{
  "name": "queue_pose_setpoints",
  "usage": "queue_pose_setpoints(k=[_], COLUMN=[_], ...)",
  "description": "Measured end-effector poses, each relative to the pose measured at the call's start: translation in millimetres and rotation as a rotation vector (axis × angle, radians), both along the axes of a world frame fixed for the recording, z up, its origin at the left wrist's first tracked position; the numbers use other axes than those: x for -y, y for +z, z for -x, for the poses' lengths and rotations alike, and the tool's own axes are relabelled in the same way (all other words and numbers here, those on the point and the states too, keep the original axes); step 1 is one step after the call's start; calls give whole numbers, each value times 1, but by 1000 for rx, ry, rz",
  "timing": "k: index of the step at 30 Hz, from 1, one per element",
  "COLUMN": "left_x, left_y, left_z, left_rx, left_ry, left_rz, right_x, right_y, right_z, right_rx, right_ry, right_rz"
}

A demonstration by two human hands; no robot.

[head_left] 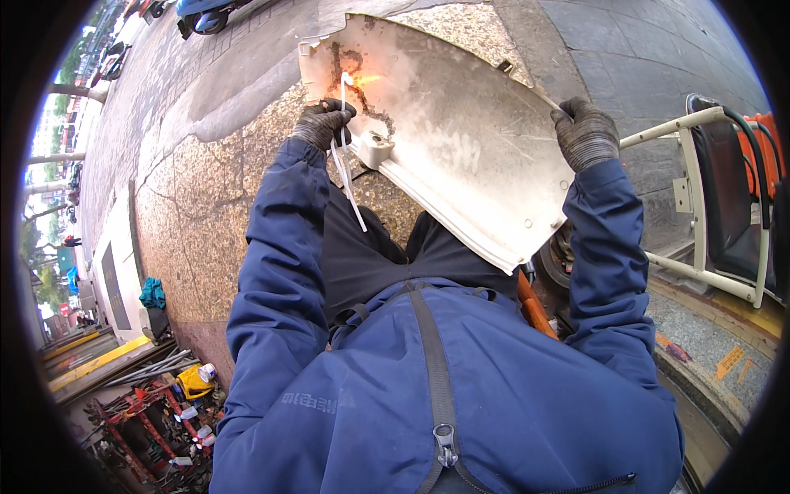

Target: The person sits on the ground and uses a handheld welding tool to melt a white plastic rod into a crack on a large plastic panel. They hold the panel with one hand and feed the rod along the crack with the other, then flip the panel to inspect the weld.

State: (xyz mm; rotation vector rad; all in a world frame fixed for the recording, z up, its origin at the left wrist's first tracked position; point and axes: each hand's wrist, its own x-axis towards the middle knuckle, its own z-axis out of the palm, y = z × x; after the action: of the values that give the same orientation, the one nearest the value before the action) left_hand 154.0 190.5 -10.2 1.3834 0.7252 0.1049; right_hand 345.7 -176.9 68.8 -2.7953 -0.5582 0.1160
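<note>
My left hand (322,123), in a dark worn glove, is closed on thin white plastic rods (346,185) whose lower ends hang over my thigh. At the upper tip of one rod burns a small orange flame (349,80), close against a white curved plastic panel (469,136). A jagged brown scorched seam (370,109) runs over the panel's left part beside the flame. Gloved too, my right hand (586,133) grips the panel's right edge, with the thumb over its face. The panel's lower end rests on or just over my lap; contact is hard to tell.
On the right stands a white metal-framed chair (720,198) with a dark seat. Red racks (148,432) with tools and metal rods lie at lower left. A blue scooter (206,18) is parked at the far left. An orange handle (536,306) shows beside my right thigh.
</note>
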Motion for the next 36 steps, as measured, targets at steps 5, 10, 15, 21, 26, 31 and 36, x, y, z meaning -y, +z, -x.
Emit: queue_pose_setpoints(k=[5,10,15,21,26,31,36], left_x=[-7,-8,-2,-1,-8,-15,-16], left_y=[-6,-4,2,5,2,0,0], left_z=[1,1,-2,-5,-6,-7,-8], left_rx=[2,-12,-6,-5,-22,-42,-31], left_ry=[-17,-19,63,86,79,57,56], left_rz=[-26,2,2,-2,-6,-62,-46], right_x=[1,2,1,2,3,4,4], right_y=[1,3,6,3,1,1,-1], right_z=[2,7,8,7,7,8,7], right_rx=[-26,-9,-45,-30,-23,-39,-32], right_ry=[-4,0,-6,6,6,-12,-6], right_rz=[-5,-35,-33,-21,-22,-14,-19])
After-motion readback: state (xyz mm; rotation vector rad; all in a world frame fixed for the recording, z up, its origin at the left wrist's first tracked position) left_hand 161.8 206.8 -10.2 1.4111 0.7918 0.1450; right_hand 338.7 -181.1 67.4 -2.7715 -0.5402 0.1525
